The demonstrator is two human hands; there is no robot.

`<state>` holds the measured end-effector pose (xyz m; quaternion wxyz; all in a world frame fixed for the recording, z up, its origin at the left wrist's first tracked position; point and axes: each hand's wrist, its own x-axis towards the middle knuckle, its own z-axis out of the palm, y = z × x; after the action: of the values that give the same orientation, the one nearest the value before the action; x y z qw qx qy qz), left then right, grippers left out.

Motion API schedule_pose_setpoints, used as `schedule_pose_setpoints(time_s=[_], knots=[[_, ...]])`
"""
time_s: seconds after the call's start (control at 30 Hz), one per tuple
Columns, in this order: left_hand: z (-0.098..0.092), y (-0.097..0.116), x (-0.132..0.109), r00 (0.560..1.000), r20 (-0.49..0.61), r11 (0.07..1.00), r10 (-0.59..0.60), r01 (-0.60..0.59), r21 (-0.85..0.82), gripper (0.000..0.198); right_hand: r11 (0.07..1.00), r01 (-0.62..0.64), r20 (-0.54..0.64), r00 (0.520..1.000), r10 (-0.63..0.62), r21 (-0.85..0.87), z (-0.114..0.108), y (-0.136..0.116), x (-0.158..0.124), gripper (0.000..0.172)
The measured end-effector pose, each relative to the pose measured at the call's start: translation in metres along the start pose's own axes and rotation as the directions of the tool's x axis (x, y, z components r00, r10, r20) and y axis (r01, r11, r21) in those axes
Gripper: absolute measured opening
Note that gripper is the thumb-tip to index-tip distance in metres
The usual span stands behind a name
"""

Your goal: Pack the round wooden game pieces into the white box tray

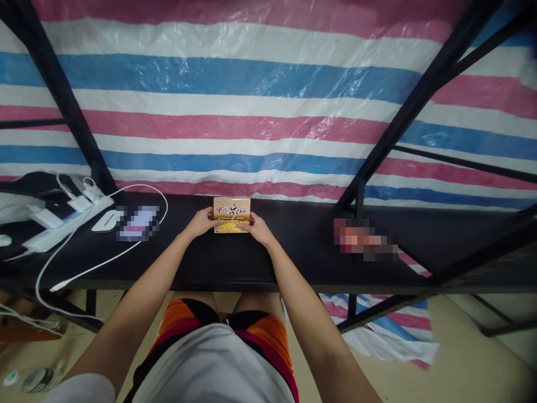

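A small tan box (231,210) printed with red Chinese characters lies flat on the black table (293,246), straight in front of me. My left hand (202,221) grips its left edge, fingers curled round it. My right hand (257,228) holds its right edge the same way. Both forearms reach forward over the table's front edge.
At the left of the table sit a white power strip (62,218) with plugs, white cables (84,268) looping off the edge, and a white mouse-like object (107,220). Black metal frame bars (419,95) rise at both sides. A striped tarp (251,112) hangs behind.
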<state>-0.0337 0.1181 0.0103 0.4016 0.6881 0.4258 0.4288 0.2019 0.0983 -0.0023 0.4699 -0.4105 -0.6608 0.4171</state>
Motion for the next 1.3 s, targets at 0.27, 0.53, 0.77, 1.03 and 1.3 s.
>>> schedule_pose_setpoints(time_s=[0.27, 0.53, 0.77, 1.03, 1.3], knots=[[-0.009, 0.010, -0.004, 0.987, 0.159, 0.985, 0.008, -0.035, 0.167, 0.063, 0.988, 0.085, -0.072, 0.993, -0.094, -0.126, 0.001, 0.000, -0.001, 0.044], [-0.002, 0.014, -0.005, 0.991, 0.110, 0.939, 0.080, -0.112, 0.325, 0.057, 0.944, 0.091, -0.130, 0.982, -0.138, -0.316, -0.002, 0.001, 0.001, 0.039], [0.000, 0.023, -0.008, 0.970, 0.050, 0.841, 0.236, -0.230, 0.491, 0.022, 0.880, 0.166, -0.140, 0.958, -0.251, -0.445, 0.000, -0.008, -0.003, 0.032], [0.001, 0.025, -0.009, 0.971, -0.002, 0.857, 0.240, -0.211, 0.471, 0.020, 0.859, 0.113, -0.204, 0.948, -0.244, -0.500, -0.001, -0.013, -0.005, 0.034], [0.006, 0.026, -0.004, 0.999, -0.035, 0.987, -0.023, 0.017, -0.157, 0.039, 0.859, 0.153, -0.232, 0.926, -0.298, -0.489, -0.004, -0.014, -0.008, 0.030]])
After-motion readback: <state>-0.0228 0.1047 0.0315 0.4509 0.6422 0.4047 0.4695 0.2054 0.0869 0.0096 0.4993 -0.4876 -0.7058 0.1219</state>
